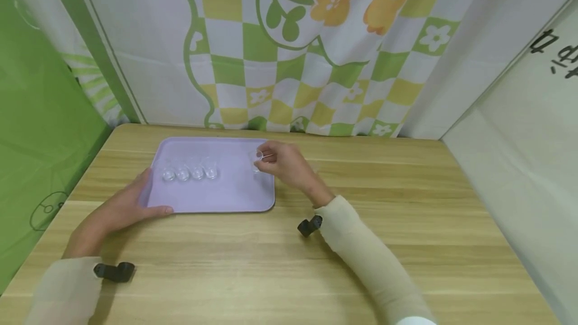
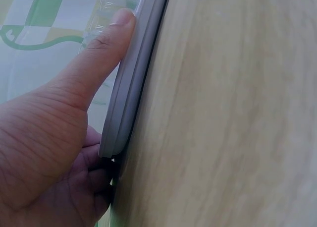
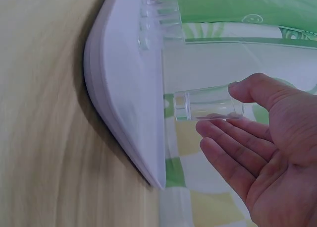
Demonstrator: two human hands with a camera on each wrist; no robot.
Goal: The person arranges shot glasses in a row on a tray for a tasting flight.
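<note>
A shallow lilac tray (image 1: 235, 195) lies on the wooden table. My left hand (image 1: 124, 208) grips its near left corner, the thumb along the front rim and the fingers at the left side, as the left wrist view also shows. My right hand (image 1: 289, 164) pinches a small clear shot glass (image 3: 208, 104) near its rim between thumb and fingers. This glass is over the tray's right part, its thick base apart from the tray surface in the right wrist view. Several matching shot glasses (image 1: 197, 172) stand in a row on the tray's left half.
The wooden table (image 1: 361, 245) extends in front of the tray and to its right. Behind it hangs a checked curtain (image 1: 289, 79) with flowers. A green sheet (image 1: 40, 129) borders the left side and a white panel (image 1: 524, 129) the right.
</note>
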